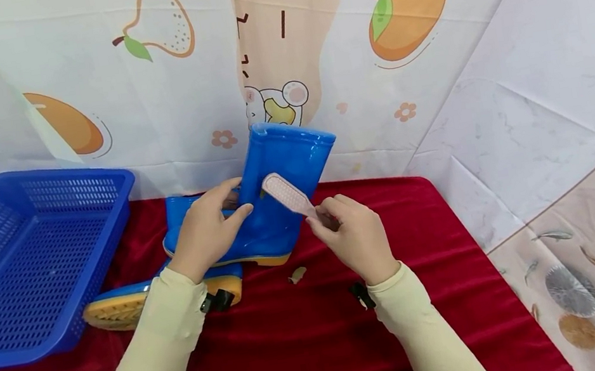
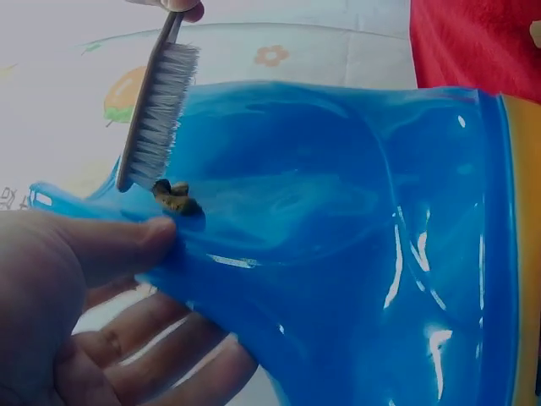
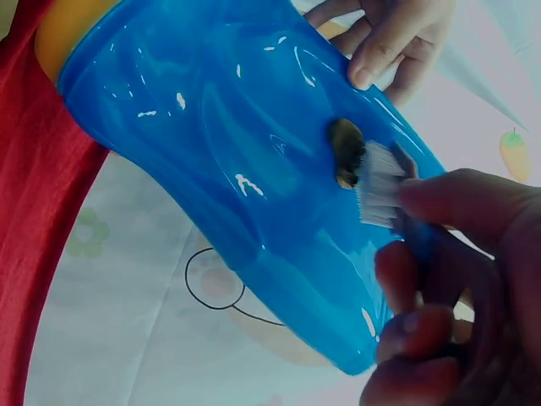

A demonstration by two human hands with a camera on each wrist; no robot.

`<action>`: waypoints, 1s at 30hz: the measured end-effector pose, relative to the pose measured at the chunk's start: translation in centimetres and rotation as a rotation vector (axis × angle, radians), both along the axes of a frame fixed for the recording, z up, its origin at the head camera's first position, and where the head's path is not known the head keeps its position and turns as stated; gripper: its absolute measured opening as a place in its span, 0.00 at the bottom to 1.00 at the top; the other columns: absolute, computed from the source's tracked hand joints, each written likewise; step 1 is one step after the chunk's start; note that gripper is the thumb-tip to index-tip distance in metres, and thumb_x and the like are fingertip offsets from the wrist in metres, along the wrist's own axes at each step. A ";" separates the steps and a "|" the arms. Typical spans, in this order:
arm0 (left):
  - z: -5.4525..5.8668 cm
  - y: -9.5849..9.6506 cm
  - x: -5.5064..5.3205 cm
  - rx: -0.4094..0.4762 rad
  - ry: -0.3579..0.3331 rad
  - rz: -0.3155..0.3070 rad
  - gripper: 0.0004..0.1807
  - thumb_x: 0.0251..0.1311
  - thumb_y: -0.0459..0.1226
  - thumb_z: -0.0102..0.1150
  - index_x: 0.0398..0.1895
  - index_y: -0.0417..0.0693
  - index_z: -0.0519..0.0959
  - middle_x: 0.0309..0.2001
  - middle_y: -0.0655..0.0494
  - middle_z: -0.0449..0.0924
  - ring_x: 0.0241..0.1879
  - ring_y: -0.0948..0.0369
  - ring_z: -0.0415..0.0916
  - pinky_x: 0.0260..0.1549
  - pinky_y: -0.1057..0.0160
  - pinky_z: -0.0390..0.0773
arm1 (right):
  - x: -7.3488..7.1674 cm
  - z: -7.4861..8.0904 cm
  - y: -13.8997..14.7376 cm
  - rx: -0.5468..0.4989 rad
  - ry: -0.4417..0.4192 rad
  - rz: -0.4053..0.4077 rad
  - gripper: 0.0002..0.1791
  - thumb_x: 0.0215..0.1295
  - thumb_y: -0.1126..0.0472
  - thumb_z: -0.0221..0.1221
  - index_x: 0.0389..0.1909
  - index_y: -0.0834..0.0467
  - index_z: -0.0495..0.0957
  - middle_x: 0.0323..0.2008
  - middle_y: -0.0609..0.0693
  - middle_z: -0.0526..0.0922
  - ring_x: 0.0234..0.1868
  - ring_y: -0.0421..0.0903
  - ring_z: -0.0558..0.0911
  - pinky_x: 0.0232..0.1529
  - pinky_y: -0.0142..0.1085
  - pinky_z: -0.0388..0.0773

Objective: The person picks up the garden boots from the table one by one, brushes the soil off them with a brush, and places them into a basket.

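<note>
Right hand (image 1: 353, 235) pinching the brush (image 1: 286, 192), left hand (image 1: 210, 225) pinching the tilted blue boot (image 1: 269, 228) before me by its shaft (image 1: 292, 151), I risk flicking its brown clump (image 2: 177, 201) onto the red cloth (image 1: 309, 337) below if I scrub too hard.

Two hands (image 1: 211, 227) (image 1: 360, 237), two boots (image 1: 275, 227) (image 1: 122, 309), one brush (image 1: 288, 193), one basket (image 1: 100, 256), one red tablecloth (image 1: 310, 350)

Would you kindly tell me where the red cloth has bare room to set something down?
The red cloth is free between the sleeves, nearer than the tan scrap, and right of the right hand to its edge. It is crowded left of centre: basket, lying boot, held boot and left hand.
</note>
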State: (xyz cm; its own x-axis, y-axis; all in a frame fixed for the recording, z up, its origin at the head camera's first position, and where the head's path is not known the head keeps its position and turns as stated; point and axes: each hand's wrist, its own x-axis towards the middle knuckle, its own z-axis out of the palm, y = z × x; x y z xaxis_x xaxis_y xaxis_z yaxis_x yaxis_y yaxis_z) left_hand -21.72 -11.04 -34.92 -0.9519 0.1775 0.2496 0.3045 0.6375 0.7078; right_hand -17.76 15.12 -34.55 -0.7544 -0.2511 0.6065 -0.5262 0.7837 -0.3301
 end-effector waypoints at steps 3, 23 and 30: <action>-0.1 0.0 -0.2 0.015 -0.005 0.033 0.31 0.73 0.45 0.61 0.76 0.48 0.68 0.62 0.43 0.81 0.58 0.45 0.81 0.58 0.39 0.79 | 0.0 0.1 0.2 0.029 -0.019 -0.020 0.06 0.63 0.59 0.72 0.32 0.55 0.85 0.23 0.44 0.76 0.23 0.39 0.73 0.22 0.32 0.74; -0.5 0.0 -0.4 0.024 -0.009 0.061 0.31 0.74 0.46 0.59 0.76 0.48 0.68 0.62 0.43 0.80 0.58 0.44 0.80 0.58 0.39 0.79 | -0.1 -0.1 0.1 0.034 -0.068 -0.033 0.06 0.64 0.57 0.71 0.35 0.55 0.86 0.24 0.44 0.77 0.24 0.39 0.74 0.23 0.32 0.75; -0.6 -0.1 -0.4 0.036 -0.009 0.070 0.31 0.74 0.46 0.60 0.76 0.47 0.68 0.62 0.42 0.81 0.58 0.44 0.81 0.58 0.39 0.79 | -0.2 -0.2 0.0 0.000 -0.072 -0.016 0.07 0.66 0.58 0.71 0.38 0.56 0.85 0.27 0.46 0.79 0.25 0.40 0.74 0.24 0.34 0.76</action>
State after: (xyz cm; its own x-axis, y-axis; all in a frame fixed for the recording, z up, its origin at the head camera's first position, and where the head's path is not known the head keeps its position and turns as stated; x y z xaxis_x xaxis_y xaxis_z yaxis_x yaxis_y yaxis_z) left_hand -22.11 -11.10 -35.52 -0.9639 0.1012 0.2464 0.2537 0.6310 0.7332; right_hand -17.98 15.11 -34.78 -0.8002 -0.2387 0.5502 -0.4885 0.7916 -0.3671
